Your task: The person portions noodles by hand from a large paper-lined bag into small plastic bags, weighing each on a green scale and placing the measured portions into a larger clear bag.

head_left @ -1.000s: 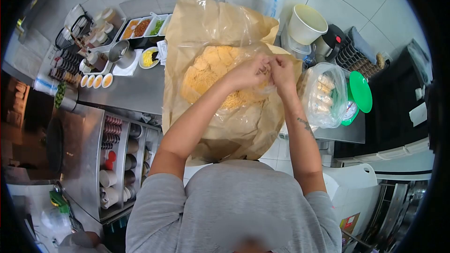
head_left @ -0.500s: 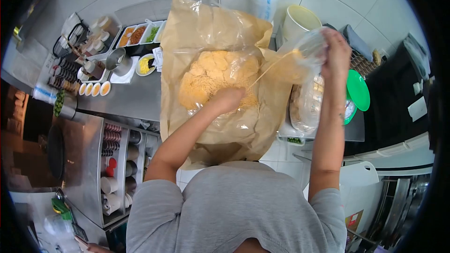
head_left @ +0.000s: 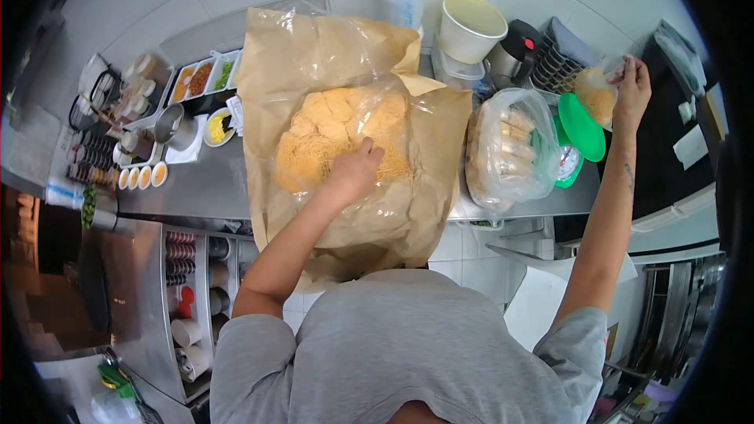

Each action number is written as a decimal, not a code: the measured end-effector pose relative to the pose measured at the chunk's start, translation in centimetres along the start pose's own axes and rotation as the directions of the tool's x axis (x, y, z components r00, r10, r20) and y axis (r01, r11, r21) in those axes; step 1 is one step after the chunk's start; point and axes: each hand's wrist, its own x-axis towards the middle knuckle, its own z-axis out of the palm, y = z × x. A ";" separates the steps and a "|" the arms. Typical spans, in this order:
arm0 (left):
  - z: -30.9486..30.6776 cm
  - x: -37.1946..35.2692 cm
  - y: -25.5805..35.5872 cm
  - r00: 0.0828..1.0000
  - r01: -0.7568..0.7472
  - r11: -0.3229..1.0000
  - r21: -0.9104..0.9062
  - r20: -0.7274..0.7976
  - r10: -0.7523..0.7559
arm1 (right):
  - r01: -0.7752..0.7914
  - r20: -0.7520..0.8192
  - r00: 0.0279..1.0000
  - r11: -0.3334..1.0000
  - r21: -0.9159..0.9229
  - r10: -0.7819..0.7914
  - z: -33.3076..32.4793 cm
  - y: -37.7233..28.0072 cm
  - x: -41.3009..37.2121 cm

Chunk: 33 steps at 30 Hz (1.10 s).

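Note:
A large heap of thin yellow noodles (head_left: 338, 114) lies inside a clear plastic liner, on brown paper (head_left: 275, 55) opened out over the counter. My left hand (head_left: 357, 169) is on the near side of the heap, its fingers curled together; whether strands are in them is hidden. Out to the right, my right hand (head_left: 631, 90) grips the top of a small clear plastic bag (head_left: 597, 98) with a portion of noodles in it. That bag hangs by the green pan of a kitchen scale (head_left: 580, 129), whose dial faces me.
A clear bag of wrapped rolls (head_left: 510, 149) stands between paper and scale. Behind are a white bucket (head_left: 473, 29), a black jug (head_left: 514, 51) and a wire basket (head_left: 556, 71). To the left sit topping trays (head_left: 203, 78), a metal pot (head_left: 174, 127) and several small cups (head_left: 145, 177).
My right hand has carried the noodle bag away to the right, over to the scale. A strand that stretched from heap to bag is gone. My left hand stays at the heap; the view has shifted.

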 end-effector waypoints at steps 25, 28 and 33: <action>3.1 0.2 -0.8 0.951 -0.172 0.985 -0.012 -0.263 0.163 | -0.429 0.064 0.864 0.797 -0.425 0.500 -2.3 -3.0 -9.3; 2.0 0.0 -1.1 0.922 -0.169 0.969 -0.180 -0.377 0.091 | -0.414 0.058 0.882 0.828 -0.378 0.468 -2.4 -2.4 -9.2; -1.5 -0.1 -1.9 0.875 -0.238 0.770 -0.592 -0.475 -0.094 | -0.307 0.061 0.951 0.951 0.042 0.304 -3.5 1.5 -7.0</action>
